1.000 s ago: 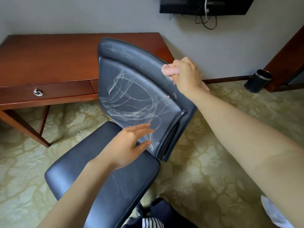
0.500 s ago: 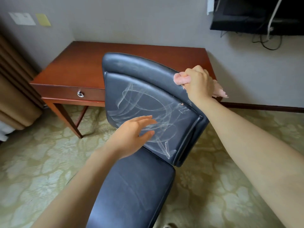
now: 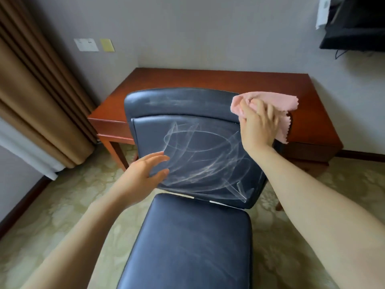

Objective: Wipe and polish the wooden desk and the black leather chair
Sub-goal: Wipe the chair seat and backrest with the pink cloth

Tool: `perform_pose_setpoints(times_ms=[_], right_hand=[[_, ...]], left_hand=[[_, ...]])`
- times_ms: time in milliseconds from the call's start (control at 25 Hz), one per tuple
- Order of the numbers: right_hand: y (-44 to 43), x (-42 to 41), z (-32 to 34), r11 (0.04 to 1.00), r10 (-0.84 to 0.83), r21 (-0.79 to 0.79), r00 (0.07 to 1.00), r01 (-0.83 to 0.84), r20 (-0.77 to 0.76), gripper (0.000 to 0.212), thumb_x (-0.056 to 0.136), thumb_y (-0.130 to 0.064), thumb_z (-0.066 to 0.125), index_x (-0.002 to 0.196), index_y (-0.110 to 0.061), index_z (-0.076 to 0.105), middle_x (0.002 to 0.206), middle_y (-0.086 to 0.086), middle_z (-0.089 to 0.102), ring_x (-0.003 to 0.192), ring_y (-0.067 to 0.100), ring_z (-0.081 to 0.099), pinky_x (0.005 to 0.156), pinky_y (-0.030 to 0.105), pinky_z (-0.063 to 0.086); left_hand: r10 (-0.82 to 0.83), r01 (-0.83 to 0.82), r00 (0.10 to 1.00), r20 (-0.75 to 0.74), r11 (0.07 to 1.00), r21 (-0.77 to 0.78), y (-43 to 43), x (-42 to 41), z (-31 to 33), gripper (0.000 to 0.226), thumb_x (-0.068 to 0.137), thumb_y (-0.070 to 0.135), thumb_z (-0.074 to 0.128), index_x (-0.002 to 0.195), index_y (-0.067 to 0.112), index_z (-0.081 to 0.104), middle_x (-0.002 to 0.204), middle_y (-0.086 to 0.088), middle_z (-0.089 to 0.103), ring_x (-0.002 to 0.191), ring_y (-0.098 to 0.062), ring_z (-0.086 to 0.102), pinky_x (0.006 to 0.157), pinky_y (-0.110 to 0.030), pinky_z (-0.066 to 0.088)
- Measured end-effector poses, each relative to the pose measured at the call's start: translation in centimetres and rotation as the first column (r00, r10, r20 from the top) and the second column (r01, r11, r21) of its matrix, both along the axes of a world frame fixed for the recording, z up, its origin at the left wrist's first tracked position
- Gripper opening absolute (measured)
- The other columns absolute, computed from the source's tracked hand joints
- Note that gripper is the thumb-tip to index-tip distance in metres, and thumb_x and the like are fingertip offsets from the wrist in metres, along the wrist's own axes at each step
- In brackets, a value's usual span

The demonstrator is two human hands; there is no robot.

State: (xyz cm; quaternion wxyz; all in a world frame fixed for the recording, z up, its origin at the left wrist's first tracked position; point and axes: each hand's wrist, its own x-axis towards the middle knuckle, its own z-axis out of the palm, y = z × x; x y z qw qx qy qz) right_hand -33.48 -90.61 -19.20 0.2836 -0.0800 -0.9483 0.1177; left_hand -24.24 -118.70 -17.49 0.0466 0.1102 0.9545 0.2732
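Observation:
A black leather chair [image 3: 191, 243] stands in front of me, its backrest marked with pale swirling wipe streaks. My right hand [image 3: 258, 126] grips a pink cloth [image 3: 277, 107] at the backrest's top right corner; part of the cloth hangs down behind the hand. My left hand [image 3: 143, 174] lies flat with straight fingers against the lower left edge of the backrest. Behind the chair stands the reddish wooden desk [image 3: 218, 80], pushed against the wall.
Brown curtains [image 3: 35, 97] hang at the left. A dark screen [image 3: 358, 24] with cables is mounted on the wall at the upper right. Patterned beige carpet [image 3: 68, 205] covers the floor around the chair and desk legs.
The chair has swung round from a slanted position to face me squarely. The view has shifted left, bringing curtains into sight. My right hand stays at the backrest's top corner with more cloth showing.

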Motion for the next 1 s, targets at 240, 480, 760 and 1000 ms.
perform_pose_setpoints(times_ms=[240, 480, 760, 1000], right_hand=[[-5.9, -2.4, -2.7, 0.925, -0.291, -0.273, 0.955, 0.266, -0.054, 0.028, 0.094, -0.015, 0.057, 0.120, -0.018, 0.066, 0.123, 0.009, 0.059, 0.111, 0.031, 0.053, 0.085, 0.043, 0.048], [-12.7, -4.9, -3.0, 0.554, -0.502, -0.718, 0.857, 0.421, 0.115, 0.028, 0.099, -0.022, 0.045, 0.108, -0.010, 0.068, 0.115, 0.013, 0.061, 0.099, 0.027, 0.060, 0.072, 0.023, 0.041], [-22.3, -6.6, -3.2, 0.649, -0.355, -0.709, 0.934, 0.274, 0.036, 0.015, 0.088, -0.011, 0.051, 0.075, -0.014, 0.058, 0.090, -0.006, 0.045, 0.074, 0.021, 0.056, 0.056, 0.026, 0.035], [-20.4, -6.0, -4.4, 0.871, -0.077, -0.490, 0.996, 0.044, -0.047, 0.008, 0.084, -0.019, 0.062, 0.079, -0.017, 0.057, 0.086, -0.005, 0.048, 0.067, 0.015, 0.048, 0.054, 0.028, 0.038]], left_hand=[[-0.034, -0.015, 0.977, -0.208, 0.973, -0.230, -9.4, -10.3, 1.0, 0.059, 0.095, 0.034, 0.054, 0.148, 0.030, 0.029, 0.161, 0.002, 0.005, 0.148, -0.026, 0.003, 0.117, -0.047, 0.009], [-0.028, -0.015, 0.987, -0.156, 0.963, -0.269, -13.3, -19.6, 2.7, 0.052, 0.102, 0.040, 0.030, 0.151, 0.023, 0.023, 0.159, -0.001, 0.018, 0.147, -0.023, 0.012, 0.116, -0.048, 0.004], [0.120, -0.150, 0.979, -0.166, 0.972, -0.182, -12.9, -22.3, 1.4, 0.040, 0.104, 0.034, 0.021, 0.126, 0.019, 0.051, 0.125, -0.010, 0.045, 0.119, -0.032, 0.037, 0.098, -0.043, 0.027], [0.189, -0.229, 0.957, -0.221, 0.957, -0.175, -12.9, -22.8, 0.8, 0.037, 0.103, 0.034, 0.027, 0.124, 0.018, 0.053, 0.124, -0.013, 0.048, 0.117, -0.035, 0.039, 0.095, -0.044, 0.027]])
